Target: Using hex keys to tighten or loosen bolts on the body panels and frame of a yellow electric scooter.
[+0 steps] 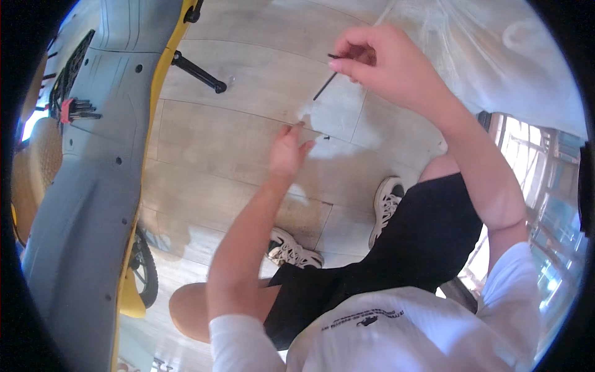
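Note:
My right hand (365,59) is raised at the upper middle, its thumb and fingers closed on a thin black hex key (324,87). The key's long arm slants down to the left, and a short dark end shows above my thumb. Lower and to the left, my left hand (287,150) reaches out over the floor with fingers and thumb apart and nothing visible in it. A small black screw (326,137) lies on the floor just right of my left thumb.
On the left stands a long grey-and-yellow body (99,186) with a black peg (201,73) jutting out. A red holder of hex keys (67,111) rests on it. Below is a black wheel (145,266). Clear plastic sheeting (471,56) covers the upper right.

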A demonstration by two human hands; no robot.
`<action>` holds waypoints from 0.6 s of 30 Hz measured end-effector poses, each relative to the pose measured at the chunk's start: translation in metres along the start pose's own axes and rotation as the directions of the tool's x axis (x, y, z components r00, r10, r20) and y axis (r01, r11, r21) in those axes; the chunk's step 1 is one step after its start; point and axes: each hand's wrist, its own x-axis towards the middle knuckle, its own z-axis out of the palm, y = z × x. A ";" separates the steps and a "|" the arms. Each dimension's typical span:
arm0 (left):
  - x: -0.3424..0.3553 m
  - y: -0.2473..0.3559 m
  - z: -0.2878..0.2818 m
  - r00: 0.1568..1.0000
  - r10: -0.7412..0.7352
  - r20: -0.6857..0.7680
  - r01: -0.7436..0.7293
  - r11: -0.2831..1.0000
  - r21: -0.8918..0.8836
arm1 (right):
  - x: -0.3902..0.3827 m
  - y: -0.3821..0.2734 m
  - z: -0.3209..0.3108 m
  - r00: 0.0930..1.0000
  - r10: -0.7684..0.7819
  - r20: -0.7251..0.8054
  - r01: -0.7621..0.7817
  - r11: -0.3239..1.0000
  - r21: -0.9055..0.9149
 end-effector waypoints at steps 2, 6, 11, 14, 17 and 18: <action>0.012 0.001 0.049 0.997 0.025 0.078 -0.021 0.999 -0.044 | -0.002 0.001 -0.011 1.000 0.000 -0.011 -0.002 0.985 -0.170; 0.003 0.002 0.101 0.999 0.003 0.032 -0.003 1.000 -0.009 | -0.015 -0.007 -0.026 0.994 0.095 -0.049 -0.096 0.995 -0.007; 0.015 0.010 0.074 0.982 -0.093 -0.165 0.066 0.985 -0.161 | -0.017 -0.010 -0.023 0.991 0.114 -0.068 -0.107 0.989 0.097; 0.048 0.037 0.030 0.876 -0.482 -0.002 0.259 0.474 -0.841 | -0.009 -0.007 -0.028 0.983 0.129 -0.129 -0.107 0.980 0.167; 0.066 0.074 -0.015 0.958 -0.285 -0.039 0.004 0.149 -0.989 | -0.006 -0.007 -0.034 0.965 0.139 -0.223 -0.097 0.977 0.189; 0.068 0.085 -0.028 0.981 -0.178 -0.083 -0.091 -0.034 -0.995 | -0.007 -0.009 -0.034 0.951 0.146 -0.272 -0.099 0.979 0.180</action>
